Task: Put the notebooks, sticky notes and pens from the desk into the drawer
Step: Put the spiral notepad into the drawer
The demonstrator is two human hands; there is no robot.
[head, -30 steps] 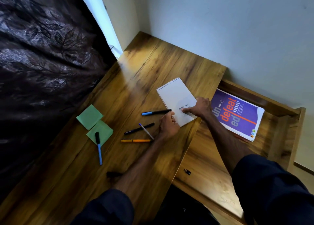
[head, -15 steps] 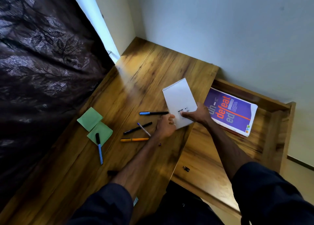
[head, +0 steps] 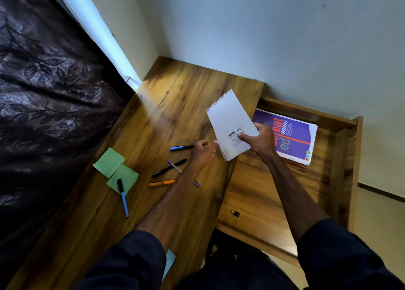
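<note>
Nearest: two dark blue sleeves (head: 131, 263) fill the bottom edge. A pale blue scrap (head: 169, 261) shows at the desk's near edge, and I cannot tell what it is.
Pens: on the brown wooden desk (head: 175, 92) lie five.
- A blue pen with a black cap (head: 123, 198), its cap end on the nearer sticky note.
- An orange pen (head: 162, 183).
- A black pen (head: 168, 168), crossed by a thin purple-and-white pen (head: 175, 167).
- A blue-and-black marker (head: 181, 147).
Sticky notes: two green square sticky notes (head: 109, 162) overlap at a corner, left of the pens and well apart from both hands.
Left hand: the left hand (head: 203, 152) is over the desk with fingers curled, their tips at the notepad's near left corner. Blur hides whether they pinch it.
Right hand: the right hand (head: 262, 139) grips the white spiral-bound notepad (head: 230, 119) at its near right corner, thumb on top and fingers underneath.
Key relation: the notepad appears lifted and straddles the desk's right edge. Its long axis runs away from the person, leaning left, with the spiral at the far end. The open wooden drawer (head: 344, 158) lies to its right and below, so the right hand is the nearer one for the drop.
Drawer contents: a purple softcover notebook with orange lettering (head: 293, 136) lies at the far end, partly behind the right hand. A small dark object (head: 235, 213) sits on the near floor.
Progress: likely one notebook is in and a second is on its way. The pens and sticky notes are not yet moved.
Room: dark leaf-patterned fabric (head: 54, 92) hangs on the left, with a pale wall (head: 263, 38) behind.
</note>
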